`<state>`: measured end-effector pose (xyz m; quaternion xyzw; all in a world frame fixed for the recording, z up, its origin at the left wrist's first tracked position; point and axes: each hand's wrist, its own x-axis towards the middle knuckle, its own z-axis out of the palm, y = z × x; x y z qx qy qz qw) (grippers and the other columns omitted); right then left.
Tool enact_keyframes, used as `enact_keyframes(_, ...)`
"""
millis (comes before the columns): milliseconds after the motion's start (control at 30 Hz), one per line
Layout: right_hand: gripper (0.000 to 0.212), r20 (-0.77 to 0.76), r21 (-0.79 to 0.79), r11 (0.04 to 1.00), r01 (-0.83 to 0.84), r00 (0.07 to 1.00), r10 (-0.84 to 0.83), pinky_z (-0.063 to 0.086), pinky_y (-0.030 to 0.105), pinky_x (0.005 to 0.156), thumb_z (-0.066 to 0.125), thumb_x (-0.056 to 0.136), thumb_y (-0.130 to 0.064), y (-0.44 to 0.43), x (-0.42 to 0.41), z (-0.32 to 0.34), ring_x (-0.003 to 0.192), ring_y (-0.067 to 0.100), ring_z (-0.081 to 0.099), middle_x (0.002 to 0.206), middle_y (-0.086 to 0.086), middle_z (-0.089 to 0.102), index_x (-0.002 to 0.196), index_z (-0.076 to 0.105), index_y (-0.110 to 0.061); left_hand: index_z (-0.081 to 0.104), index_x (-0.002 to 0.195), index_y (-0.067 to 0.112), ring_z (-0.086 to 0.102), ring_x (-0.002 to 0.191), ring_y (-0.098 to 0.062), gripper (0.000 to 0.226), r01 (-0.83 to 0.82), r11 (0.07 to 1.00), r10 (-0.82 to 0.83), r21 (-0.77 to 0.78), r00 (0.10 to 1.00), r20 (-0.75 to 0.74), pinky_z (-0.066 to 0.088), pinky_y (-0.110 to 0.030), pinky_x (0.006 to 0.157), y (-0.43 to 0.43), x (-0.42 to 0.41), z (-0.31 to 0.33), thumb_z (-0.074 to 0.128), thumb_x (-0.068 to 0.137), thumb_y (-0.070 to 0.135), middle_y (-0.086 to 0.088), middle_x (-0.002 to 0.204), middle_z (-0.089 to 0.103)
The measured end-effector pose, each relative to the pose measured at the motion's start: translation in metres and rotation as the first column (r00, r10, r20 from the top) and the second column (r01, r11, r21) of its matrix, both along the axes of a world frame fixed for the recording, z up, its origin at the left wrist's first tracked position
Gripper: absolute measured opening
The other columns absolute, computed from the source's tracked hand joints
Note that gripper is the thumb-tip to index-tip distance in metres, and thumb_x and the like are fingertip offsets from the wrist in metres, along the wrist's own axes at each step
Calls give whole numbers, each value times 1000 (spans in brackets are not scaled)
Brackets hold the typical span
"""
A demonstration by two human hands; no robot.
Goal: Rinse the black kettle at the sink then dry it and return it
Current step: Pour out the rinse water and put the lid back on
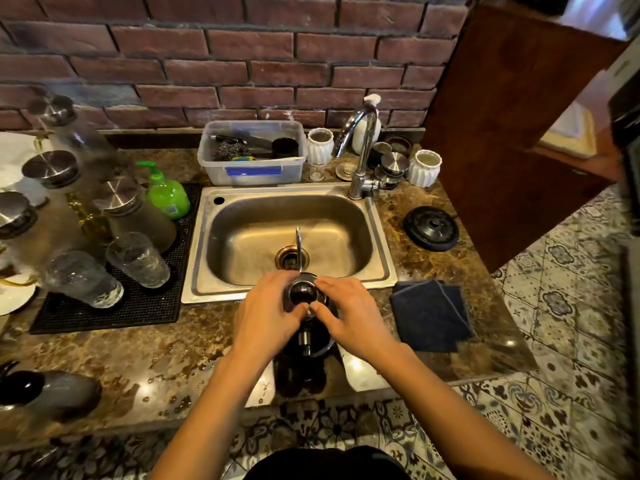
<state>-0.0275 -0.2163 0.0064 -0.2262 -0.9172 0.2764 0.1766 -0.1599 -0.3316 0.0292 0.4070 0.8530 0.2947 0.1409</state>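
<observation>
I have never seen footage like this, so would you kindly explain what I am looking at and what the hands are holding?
There is no machine here. A person wears one wide-angle camera on the head, looking down, so you see their own two bare arms reaching forward. That lens also bends the edges of the picture.

The left hand and right hand both grip a black kettle at the near edge of a steel sink; its thin spout points out over the basin. No water shows from the tap.

On the counter, right of the sink, lie a black lid and a folded dark cloth. To the left, glasses and a green soap bottle stand on a black mat. Behind the sink sits a plastic tub of washing-up tools.
</observation>
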Motion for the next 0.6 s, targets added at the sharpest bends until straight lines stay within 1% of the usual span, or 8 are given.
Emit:
enact_keyframes(100,40,-52,-20,1000,5,999,-6,36,21,101,65,92,-29,11,11,2,117,11,54,129,1,68,131,63,-16,68,127,23,62,118,-19,46,12,996,-8,93,999,-43,49,-35,99,11,8,14,80,83,26,4,129,67)
enact_keyframes(267,42,-20,-27,999,26,999,-26,44,34,104,67,93,-22,44,44,-6,120,22,59,131,7,66,133,62,-10,73,121,20,65,109,-16,33,55,973,-52,224,998,-23,50,-33,95,41,42,31,77,88,27,3,123,69)
enact_keyframes(333,42,-6,-24,999,26,1000,-27,43,32,105,67,93,-22,59,61,-10,120,20,58,131,5,67,133,62,-11,73,120,21,66,89,-14,31,69,968,-77,241,997,24,53,-32,85,56,59,30,76,89,28,6,119,69)
enact_keyframes(400,41,10,-26,999,39,999,-38,40,25,104,66,93,-23,75,79,-15,119,16,58,130,3,67,133,61,-13,73,119,24,56,70,-7,31,66,965,-90,253,992,86,50,-27,75,73,75,22,76,88,27,9,115,69)
enact_keyframes(433,41,27,-27,998,49,998,-48,38,22,104,65,93,-24,82,89,-18,119,15,57,129,2,67,133,61,-15,74,118,25,52,67,0,30,54,966,-89,254,988,130,48,-24,74,81,82,15,77,88,27,11,113,69)
enact_keyframes(500,42,67,-31,997,70,995,-68,38,23,102,64,94,-27,98,107,-25,119,16,57,129,0,67,134,60,-16,75,115,29,53,63,4,29,17,974,-75,227,966,246,49,-21,72,98,95,1,77,87,30,14,112,71)
enact_keyframes(567,42,100,-41,995,93,991,-88,38,24,101,62,94,-31,114,124,-33,120,17,57,128,0,67,134,60,-18,75,113,30,63,68,-1,27,-8,985,-49,170,943,330,57,-29,74,114,107,-19,77,86,32,13,111,74)
enact_keyframes(600,41,116,-45,993,107,988,-101,38,23,100,62,95,-32,121,132,-37,121,16,56,129,0,67,134,60,-18,76,112,29,69,78,-6,27,-21,990,-30,138,935,354,59,-32,79,122,112,-30,78,86,31,11,109,75)
